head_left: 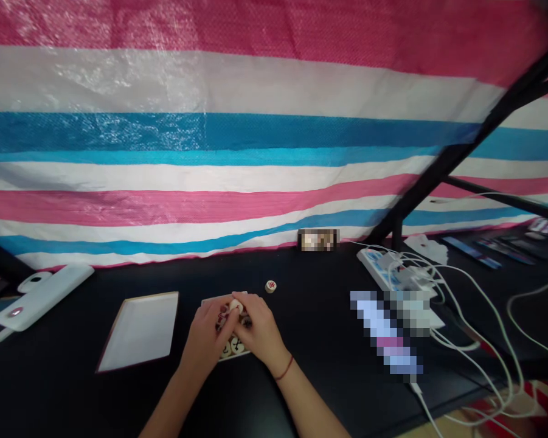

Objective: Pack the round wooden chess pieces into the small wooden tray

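Both hands meet over a small white-rimmed box (234, 358) that holds several round xiangqi pieces (238, 345). A pale xiangqi piece (236, 306) is pinched at the fingertips, with my left hand (210, 328) on one side and my right hand (260, 322) on the other. My fingers and thumbs are closed around it and hide part of the box. Behind my right hand, one loose xiangqi piece (270, 286) with a red character lies on the black table. Left of the box lies a box lid (143, 331), its white inside facing up.
A white elongated device (45, 298) with a cable lies at the far left of the table (319, 340). On the right are a phone (385, 334), a power strip (374, 267) and tangled white cables (488, 365). A small blurred item (318, 240) stands by the striped sheet (237, 207).
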